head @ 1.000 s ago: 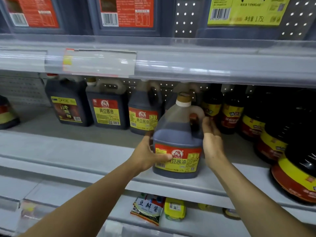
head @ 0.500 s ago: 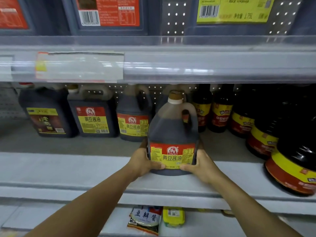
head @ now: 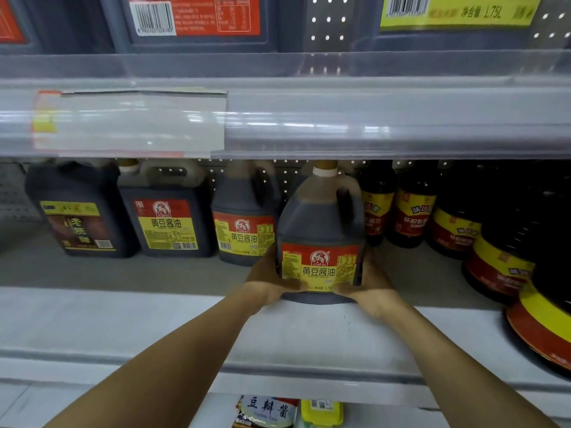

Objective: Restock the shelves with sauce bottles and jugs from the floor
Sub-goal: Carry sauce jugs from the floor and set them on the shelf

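Bare shelf [head: 129,273] left — bottles [head: 411,211] crowding right.

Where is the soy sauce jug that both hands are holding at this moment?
In the head view, the soy sauce jug stands upright on the middle shelf, centre-right, gripped low by the left hand and right hand, just right of a matching jug.

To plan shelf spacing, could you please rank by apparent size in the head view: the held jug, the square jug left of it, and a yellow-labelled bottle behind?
1. held jug, nearest the camera
2. square jug, similar; unsure
3. yellow-labelled bottle
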